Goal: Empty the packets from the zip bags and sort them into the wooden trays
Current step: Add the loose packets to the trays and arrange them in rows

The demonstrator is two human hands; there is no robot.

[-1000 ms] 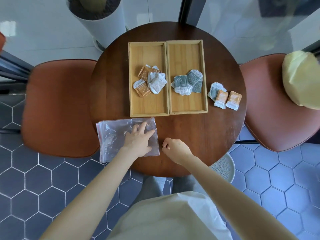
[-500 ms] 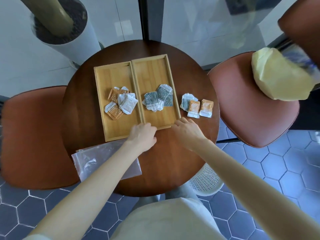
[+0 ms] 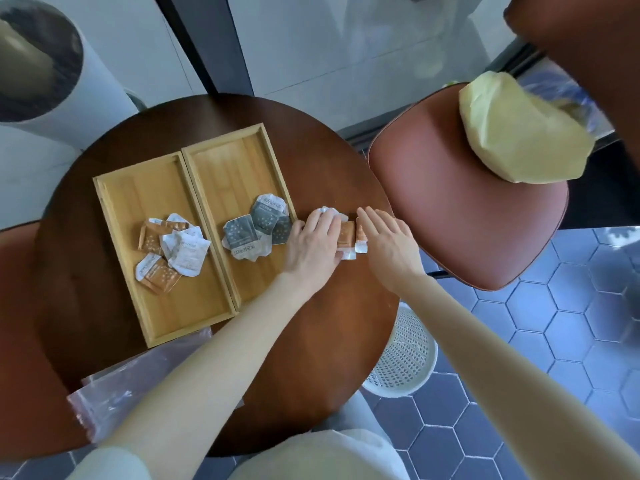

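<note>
Two wooden trays lie side by side on the round table. The left tray (image 3: pixel 131 188) holds several orange and white packets (image 3: pixel 166 251). The right tray (image 3: pixel 235 157) holds grey packets (image 3: pixel 256 226). To the right of the trays, loose packets lie on the table: an orange one (image 3: pixel 347 237) shows between my hands and a white one (image 3: pixel 327 212) peeks out past my fingers. My left hand (image 3: pixel 313 242) lies flat over them, fingers apart. My right hand (image 3: pixel 388 242) rests flat on their right side. An empty clear zip bag (image 3: pixel 114 393) lies at the table's near left edge.
A brown chair (image 3: pixel 460 209) at the right carries a yellow bundle (image 3: pixel 519 129). Another brown seat (image 3: pixel 20 341) is at the left. A white perforated basket (image 3: pixel 405 358) stands on the floor under the table's right edge. A white planter (image 3: pixel 52 81) stands far left.
Both hands left the zip bag area and reached forward and right to the loose packets beside the right tray. The camera view swung right; the zip bag stays at the near edge.
</note>
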